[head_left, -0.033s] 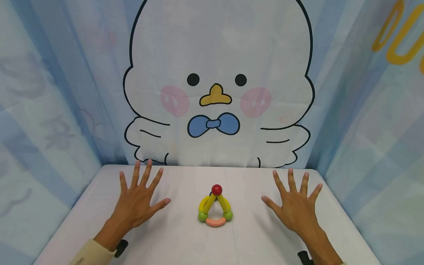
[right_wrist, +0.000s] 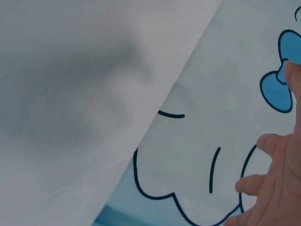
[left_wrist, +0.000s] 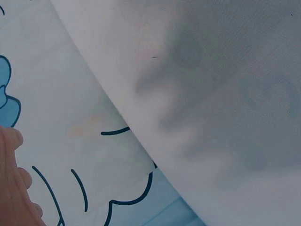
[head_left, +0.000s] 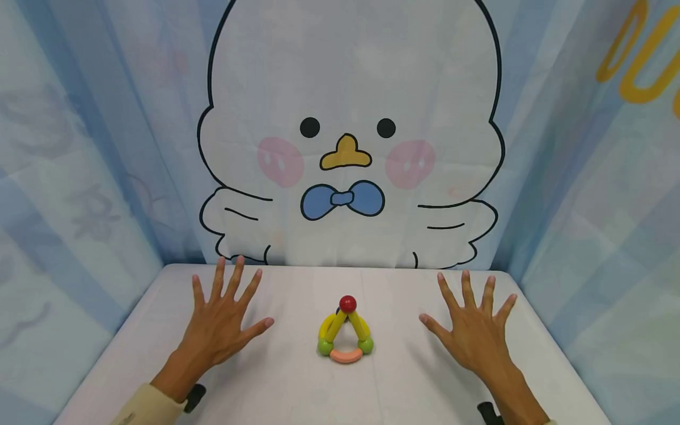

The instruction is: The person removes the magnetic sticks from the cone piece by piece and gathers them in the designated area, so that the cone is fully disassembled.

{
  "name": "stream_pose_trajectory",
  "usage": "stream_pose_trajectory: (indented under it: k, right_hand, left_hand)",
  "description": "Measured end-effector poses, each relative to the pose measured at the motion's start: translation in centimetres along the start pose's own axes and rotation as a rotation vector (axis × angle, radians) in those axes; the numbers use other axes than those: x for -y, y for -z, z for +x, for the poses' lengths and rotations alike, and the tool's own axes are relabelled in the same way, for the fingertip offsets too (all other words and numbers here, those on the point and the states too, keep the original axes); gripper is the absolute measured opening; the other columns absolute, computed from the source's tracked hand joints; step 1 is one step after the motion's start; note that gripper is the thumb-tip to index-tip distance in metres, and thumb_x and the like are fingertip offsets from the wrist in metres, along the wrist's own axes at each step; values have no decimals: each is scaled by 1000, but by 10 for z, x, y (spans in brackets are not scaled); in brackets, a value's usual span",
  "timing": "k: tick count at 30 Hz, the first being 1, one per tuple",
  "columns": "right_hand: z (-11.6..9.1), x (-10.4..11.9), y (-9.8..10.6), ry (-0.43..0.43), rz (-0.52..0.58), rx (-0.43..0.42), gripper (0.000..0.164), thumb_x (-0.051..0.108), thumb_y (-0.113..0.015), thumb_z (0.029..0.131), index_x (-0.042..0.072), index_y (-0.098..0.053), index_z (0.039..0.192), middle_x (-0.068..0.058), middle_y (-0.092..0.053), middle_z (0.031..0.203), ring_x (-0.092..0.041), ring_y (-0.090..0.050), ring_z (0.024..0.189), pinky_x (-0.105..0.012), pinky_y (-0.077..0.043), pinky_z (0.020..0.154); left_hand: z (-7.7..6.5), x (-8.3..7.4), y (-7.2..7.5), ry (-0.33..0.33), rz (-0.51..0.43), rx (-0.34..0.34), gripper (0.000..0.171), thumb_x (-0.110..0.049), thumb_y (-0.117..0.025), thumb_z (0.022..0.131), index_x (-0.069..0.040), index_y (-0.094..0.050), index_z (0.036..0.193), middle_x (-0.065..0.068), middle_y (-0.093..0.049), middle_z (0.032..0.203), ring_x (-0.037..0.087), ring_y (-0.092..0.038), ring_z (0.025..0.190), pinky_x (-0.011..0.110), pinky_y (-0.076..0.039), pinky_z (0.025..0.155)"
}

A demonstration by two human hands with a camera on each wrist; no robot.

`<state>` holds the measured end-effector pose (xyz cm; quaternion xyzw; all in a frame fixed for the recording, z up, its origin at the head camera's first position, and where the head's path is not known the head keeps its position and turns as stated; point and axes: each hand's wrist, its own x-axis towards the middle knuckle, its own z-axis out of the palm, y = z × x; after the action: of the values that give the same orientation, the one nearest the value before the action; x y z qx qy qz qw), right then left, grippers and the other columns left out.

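Observation:
In the head view a small toy frame (head_left: pixel 335 328) of yellow rods stands on the white table, between the two hands and apart from both. A red ball (head_left: pixel 347 304) tops it, green balls (head_left: pixel 365 345) sit at its lower corners, and a curved orange piece (head_left: pixel 346 356) joins them at the front. To its left, my left hand (head_left: pixel 219 324) is held over the table with fingers spread and nothing in it. My right hand (head_left: pixel 476 330) is spread likewise on the other side, also holding nothing. Each wrist view catches only part of its hand at the edge.
The white table (head_left: pixel 297 401) ends at a back edge against a curtain (head_left: pixel 345 77) printed with a large cartoon bird. Pale blue curtains (head_left: pixel 69 195) hang along both sides. Dark straps or mounts (head_left: pixel 195 398) show at the wrists.

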<state>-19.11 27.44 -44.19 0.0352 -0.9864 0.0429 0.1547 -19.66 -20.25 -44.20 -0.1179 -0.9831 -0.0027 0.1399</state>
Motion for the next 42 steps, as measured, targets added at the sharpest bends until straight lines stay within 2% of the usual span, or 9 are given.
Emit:
stream_pose_trajectory:
  k: [7, 11, 15, 19, 23, 28, 34, 38, 42]
  right_hand:
    - [0, 2, 1, -2, 7, 7, 97, 79, -57, 93, 28, -25, 170, -32, -20, 172, -72, -3, 153, -87, 16, 112]
    - [0, 6, -1, 18, 33, -33, 96, 75, -62, 93, 28, -27, 169, -31, -25, 171, -70, -12, 154, -88, 9, 114]
    - [1, 13, -4, 46, 90, -89, 93, 67, -70, 92, 27, -33, 168, -29, -36, 168, -61, -27, 154, -86, -2, 119]
    - [1, 24, -5, 83, 203, -134, 87, 53, -79, 92, 22, -41, 164, -25, -55, 154, -50, -47, 143, -79, -22, 119]
    - [0, 40, -6, 101, 357, -150, 79, 40, -86, 89, 20, -52, 158, -16, -71, 131, -38, -64, 124, -71, -39, 111]
    - [1, 61, -8, 71, 539, -95, 71, 34, -90, 87, 22, -60, 151, -5, -77, 115, -27, -68, 109, -62, -47, 104]
    - [1, 84, -10, 44, 689, -18, 65, 32, -91, 86, 29, -65, 145, 5, -76, 114, -17, -68, 109, -56, -52, 104]
    - [4, 99, -13, 34, 803, 35, 59, 27, -92, 84, 31, -69, 139, 6, -76, 114, -13, -68, 110, -52, -56, 103]
    - [8, 112, -21, 38, 897, 70, 53, 22, -92, 84, 28, -73, 133, 2, -77, 114, -14, -70, 107, -52, -57, 103]
  left_hand:
    - [2, -2, -1, -10, -9, -21, 99, -78, -58, 92, -23, -30, 169, 17, -6, 180, 51, 2, 164, 85, -3, 119]
    - [2, -6, -1, -29, -42, -33, 98, -77, -58, 93, -21, -32, 168, 18, -7, 179, 51, -2, 164, 84, -4, 120]
    - [3, -12, 2, -53, -79, -33, 95, -73, -59, 95, -20, -32, 168, 19, -10, 179, 50, -8, 164, 79, -6, 124]
    - [6, -24, 6, -86, -136, -47, 87, -62, -68, 97, -16, -41, 164, 22, -29, 173, 47, -27, 160, 70, -25, 125]
    - [10, -42, 10, -100, -226, -59, 76, -49, -79, 94, -16, -52, 157, 16, -55, 158, 39, -53, 144, 60, -47, 114]
    - [14, -68, 15, -77, -409, -49, 64, -37, -87, 90, -22, -62, 147, 3, -69, 140, 25, -65, 130, 48, -57, 107]
    - [23, -94, 12, -74, -593, -61, 59, -24, -89, 88, -26, -67, 142, -6, -73, 132, 14, -68, 116, 35, -61, 96]
    - [31, -108, 9, -120, -670, -77, 57, -18, -89, 87, -25, -69, 140, -6, -73, 131, 15, -69, 111, 32, -63, 89]
    - [39, -118, 6, -177, -716, -75, 53, -15, -87, 89, -23, -69, 139, -4, -74, 131, 17, -71, 110, 32, -62, 87]
